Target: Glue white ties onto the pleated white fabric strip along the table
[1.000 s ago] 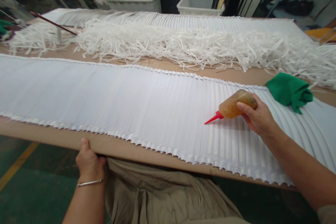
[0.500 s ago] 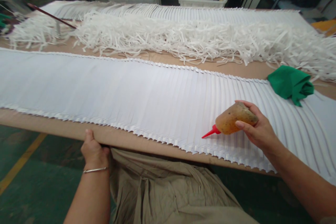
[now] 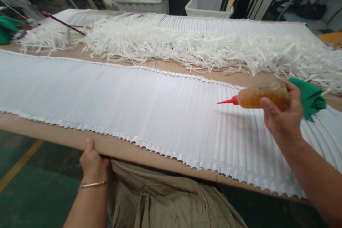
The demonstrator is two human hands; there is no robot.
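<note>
1. Since the frame half a second ago, the squeeze bottle [image 3: 256, 96] has moved toward the far edge of the pleated white sheets [image 3: 149, 99], tilting closer to level.
2. It is in the right hand [image 3: 285, 121], which is closed around its rear end, thumb along the near side and fingers wrapping over the back.
3. Its red nozzle [image 3: 227, 101] points left over the sheets, with the tip held a little above them; a soft shadow lies below the bottle.
4. Just behind the right hand sits a crumpled green cloth [image 3: 311, 99], partly hidden by it.
5. At the near edge of the brown-topped table [image 3: 117, 146], the left hand [image 3: 93, 164] has its thumb on top; its fingers are out of sight, so I cannot tell how tightly they close. Its wrist wears a bracelet [image 3: 93, 184].
6. Beyond the sheets, a heap of white strips [image 3: 171, 44] runs across the table, a dark red stick [image 3: 64, 23] slanting at its left part.
</note>
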